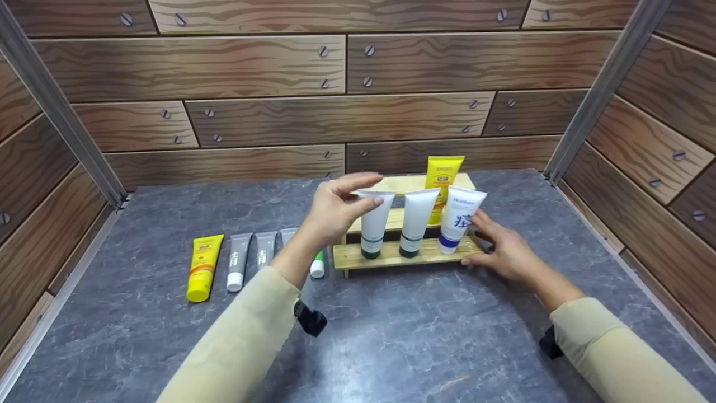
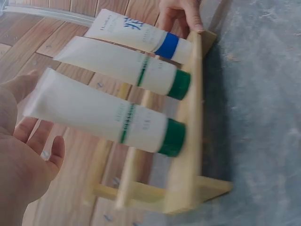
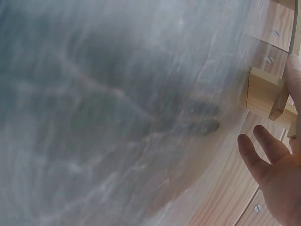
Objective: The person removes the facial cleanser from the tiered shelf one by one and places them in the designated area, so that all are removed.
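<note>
A tiered wooden rack (image 1: pixel 429 247) carries two white tubes with dark green caps, a left one (image 1: pixel 373 226) and a middle one (image 1: pixel 417 219), on its front step. Beside them stands a white tube with a blue band (image 1: pixel 461 215), leaning slightly right. My left hand (image 1: pixel 331 210) is at the top of the left tube, thumb and fingers spread on either side; the left wrist view shows its fingers (image 2: pixel 57 153) loose. At the rack's right end my right hand (image 1: pixel 506 253) holds the step's edge, thumb in front. Its other fingers (image 3: pixel 251 157) extend free.
Farther back on the rack stands a yellow tube (image 1: pixel 442 170). Left of the rack lie another yellow tube (image 1: pixel 204 268), grey tubes (image 1: pixel 239 254) and a white-capped tube (image 1: pixel 318 266), partly behind my left arm. Wood-patterned walls (image 1: pixel 263 64) enclose the grey marbled tabletop (image 1: pixel 391 336).
</note>
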{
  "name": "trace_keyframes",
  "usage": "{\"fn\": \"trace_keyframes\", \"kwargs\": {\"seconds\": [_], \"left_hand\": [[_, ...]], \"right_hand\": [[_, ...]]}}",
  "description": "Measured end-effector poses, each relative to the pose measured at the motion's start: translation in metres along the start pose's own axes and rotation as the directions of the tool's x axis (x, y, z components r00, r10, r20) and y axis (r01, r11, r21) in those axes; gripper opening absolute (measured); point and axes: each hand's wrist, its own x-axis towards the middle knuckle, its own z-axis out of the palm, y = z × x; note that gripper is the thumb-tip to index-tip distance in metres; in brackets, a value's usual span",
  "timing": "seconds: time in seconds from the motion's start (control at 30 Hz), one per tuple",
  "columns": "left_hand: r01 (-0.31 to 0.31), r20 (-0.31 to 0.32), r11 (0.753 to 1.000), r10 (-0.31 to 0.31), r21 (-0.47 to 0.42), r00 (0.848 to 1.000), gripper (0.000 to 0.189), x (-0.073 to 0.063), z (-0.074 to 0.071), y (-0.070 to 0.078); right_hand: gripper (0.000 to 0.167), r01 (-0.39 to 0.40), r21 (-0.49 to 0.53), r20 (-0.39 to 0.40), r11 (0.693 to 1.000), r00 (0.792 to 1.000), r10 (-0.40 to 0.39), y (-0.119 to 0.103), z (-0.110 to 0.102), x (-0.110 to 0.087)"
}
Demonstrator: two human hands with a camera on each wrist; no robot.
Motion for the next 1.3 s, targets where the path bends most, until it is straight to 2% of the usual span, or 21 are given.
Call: {"fn": "trace_keyframes", "kwargs": {"seconds": [0.1,0.23,0.33,0.43,0.57,0.8,0.97,1.13,1.3], "left_hand": [[-0.040,0.059,0.994,0.035,0.098,0.998,0.038,0.012,-0.003,0.016],[-0.073,0.137,0.985,0.051,0.156,0.989,0.037,0.031,-0.003,0.037],[-0.052,0.173,0.987,0.026,0.150,0.985,0.037,0.044,0.001,0.049],[-0.035,0.200,0.993,0.011,0.115,0.980,0.037,0.058,0.008,0.054],[-0.025,0.224,0.997,0.007,0.076,0.975,0.036,0.073,0.020,0.055],[0.000,0.276,0.994,-0.031,0.110,0.961,0.036,0.090,0.039,0.055],[0.029,0.311,0.990,-0.072,0.138,0.948,0.036,0.094,0.047,0.049],[0.046,0.339,0.988,-0.094,0.149,0.936,0.035,0.095,0.052,0.045],[0.067,0.373,0.979,-0.136,0.193,0.918,0.034,0.097,0.057,0.045]], "right_hand": [[0.110,-0.019,0.003,0.012,1.000,1.000,0.019,0.001,0.000,0.001],[0.111,-0.038,0.003,0.019,0.999,0.999,0.038,0.002,0.001,0.001],[0.111,-0.044,0.003,0.017,0.999,0.999,0.044,0.002,0.001,0.000],[0.111,-0.051,0.004,0.016,0.999,0.999,0.051,0.002,0.001,-0.001],[0.112,-0.059,0.009,0.020,0.998,0.998,0.059,0.001,0.002,-0.002],[0.110,-0.036,-0.004,0.003,0.999,0.999,0.036,0.000,0.001,0.000],[0.108,-0.016,-0.023,0.002,1.000,1.000,0.016,0.001,0.003,0.001],[0.110,-0.046,-0.007,0.016,0.999,0.999,0.046,0.001,0.003,0.000],[0.111,-0.054,-0.015,0.017,0.998,0.998,0.054,0.000,0.000,0.001]]}}
